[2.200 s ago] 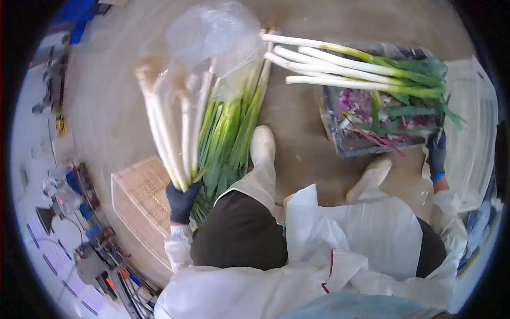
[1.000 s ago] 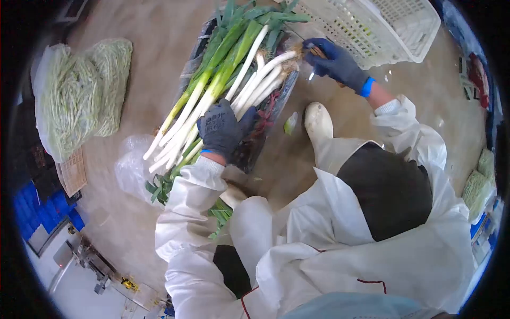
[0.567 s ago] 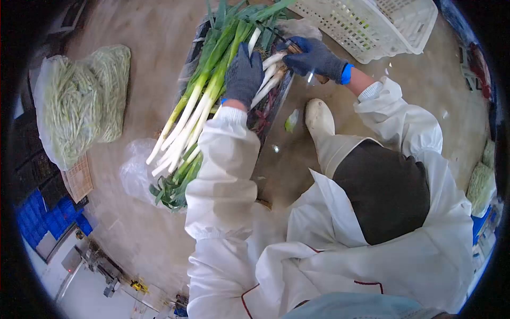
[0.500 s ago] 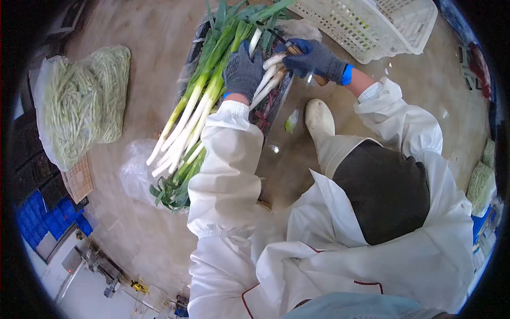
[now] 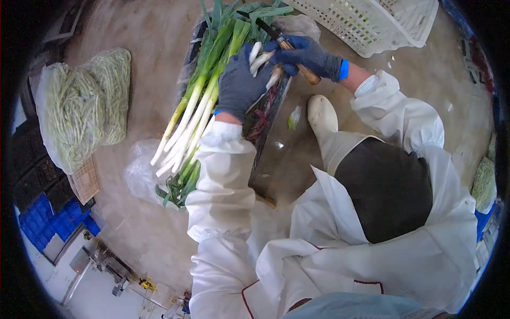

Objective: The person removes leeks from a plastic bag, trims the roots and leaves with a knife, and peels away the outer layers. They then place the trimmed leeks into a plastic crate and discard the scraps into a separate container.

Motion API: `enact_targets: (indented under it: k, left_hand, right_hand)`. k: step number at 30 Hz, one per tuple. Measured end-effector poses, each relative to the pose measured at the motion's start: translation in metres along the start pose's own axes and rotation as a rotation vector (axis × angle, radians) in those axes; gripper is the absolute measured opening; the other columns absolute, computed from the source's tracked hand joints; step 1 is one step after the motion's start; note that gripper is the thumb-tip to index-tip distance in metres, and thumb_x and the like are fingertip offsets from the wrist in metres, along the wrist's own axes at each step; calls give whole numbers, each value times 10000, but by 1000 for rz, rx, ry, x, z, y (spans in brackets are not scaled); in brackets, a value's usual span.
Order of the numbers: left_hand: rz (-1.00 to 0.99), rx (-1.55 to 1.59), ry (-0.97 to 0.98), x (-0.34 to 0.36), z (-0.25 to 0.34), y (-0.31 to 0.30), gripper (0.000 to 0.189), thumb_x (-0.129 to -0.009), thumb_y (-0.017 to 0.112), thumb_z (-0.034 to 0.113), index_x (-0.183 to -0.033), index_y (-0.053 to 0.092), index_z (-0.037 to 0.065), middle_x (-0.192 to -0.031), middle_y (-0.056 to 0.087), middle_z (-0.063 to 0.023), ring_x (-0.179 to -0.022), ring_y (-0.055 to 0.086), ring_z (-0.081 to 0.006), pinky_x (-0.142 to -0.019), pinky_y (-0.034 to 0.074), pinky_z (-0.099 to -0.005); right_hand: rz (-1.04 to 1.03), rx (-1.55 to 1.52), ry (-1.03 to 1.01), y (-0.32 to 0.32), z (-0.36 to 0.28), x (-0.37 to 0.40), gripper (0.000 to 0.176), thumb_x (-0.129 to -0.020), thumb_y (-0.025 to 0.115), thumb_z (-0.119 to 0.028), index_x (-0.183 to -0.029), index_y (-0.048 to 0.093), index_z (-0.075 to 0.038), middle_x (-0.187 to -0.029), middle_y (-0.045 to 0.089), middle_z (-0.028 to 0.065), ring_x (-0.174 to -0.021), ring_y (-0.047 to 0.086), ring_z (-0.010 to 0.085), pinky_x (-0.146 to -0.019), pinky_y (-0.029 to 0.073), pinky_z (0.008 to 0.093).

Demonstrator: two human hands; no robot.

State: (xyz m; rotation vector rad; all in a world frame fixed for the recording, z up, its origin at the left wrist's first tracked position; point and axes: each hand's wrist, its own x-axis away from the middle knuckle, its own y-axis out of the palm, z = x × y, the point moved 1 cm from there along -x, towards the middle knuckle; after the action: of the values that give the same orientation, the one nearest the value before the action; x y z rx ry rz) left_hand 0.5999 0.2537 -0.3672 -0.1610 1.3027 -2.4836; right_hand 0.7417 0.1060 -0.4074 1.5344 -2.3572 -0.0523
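Observation:
My left hand (image 5: 243, 82), in a dark grey work glove, is closed around a few leeks whose white root ends (image 5: 258, 61) poke out between the fingers. My right hand (image 5: 313, 57), gloved alike with a blue cuff, grips a knife (image 5: 308, 74) by its wooden handle. The dark blade points up and left, over the green leaves. Right fingertips meet the leek ends near the left hand. Beside and under my left hand, long leeks (image 5: 197, 103) with white stems and green tops lie across a dark crate (image 5: 272, 125).
A white perforated basket (image 5: 366, 32) stands at top right. Bagged green vegetables (image 5: 79, 106) lie on the left, near a crumpled clear bag (image 5: 141, 170). A leaf scrap (image 5: 294, 118) rests on the wet floor beside my white boot (image 5: 321, 114).
My left hand has turned and shifted slightly down, now covering more of the white stalks. The knife has swung, showing its blade and handle more clearly in my right hand.

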Motion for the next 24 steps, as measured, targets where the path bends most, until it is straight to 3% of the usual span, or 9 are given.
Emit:
enact_targets:
  k: [4,7,11,14,15,20,24]
  left_hand:
    - [-133,-253,-163,-14,-14,23,552,-799,702,351,-1256,551,82,-1110,625,-241,-970,619,-404,-832,491,-465]
    - [72,-90,-154,-12,-31,20,466,-776,690,367,-1075,566,32,-966,633,-223,-936,617,-401,-789,492,-484]
    - [148,-71,-162,-14,-37,7,464,-798,684,347,-1096,582,7,-1024,637,-248,-957,603,-435,-811,486,-489]
    - [97,33,-160,-16,-33,-1,450,-820,665,360,-1086,604,2,-1023,639,-261,-947,610,-428,-811,482,-482]
    - [76,33,-170,-14,-28,-3,440,-823,661,361,-1075,610,5,-1010,641,-260,-940,613,-425,-808,481,-481]
    - [-20,39,-302,-10,-7,-1,386,-831,653,355,-1022,635,20,-976,650,-241,-912,620,-418,-785,480,-477]
    - [170,-43,-114,-1,1,6,334,-843,648,328,-1005,635,35,-919,649,-218,-859,624,-409,-744,480,-480]
  right_hand:
    - [23,-67,-31,-2,-2,9,299,-943,607,-226,-1180,634,-46,-861,648,39,-624,555,92,-576,464,235]
    - [82,-121,71,-9,2,42,275,-976,550,-245,-1137,639,-40,-867,652,40,-632,564,92,-576,469,230]
    - [37,-130,236,-1,18,89,242,-988,533,-237,-1069,640,-36,-831,655,47,-621,575,88,-566,478,233]
    - [148,-29,213,23,5,102,231,-978,556,-241,-1038,637,-33,-804,650,52,-600,574,86,-545,474,235]
    - [157,178,128,23,8,99,231,-974,568,-260,-1036,636,-48,-782,646,41,-593,574,82,-527,463,237]
    - [197,496,-17,34,-7,75,261,-974,558,-298,-1051,626,-58,-727,647,58,-598,602,124,-552,488,299]
    - [194,711,-46,29,1,67,276,-973,546,-315,-1027,616,-54,-730,655,97,-623,636,182,-609,512,352]
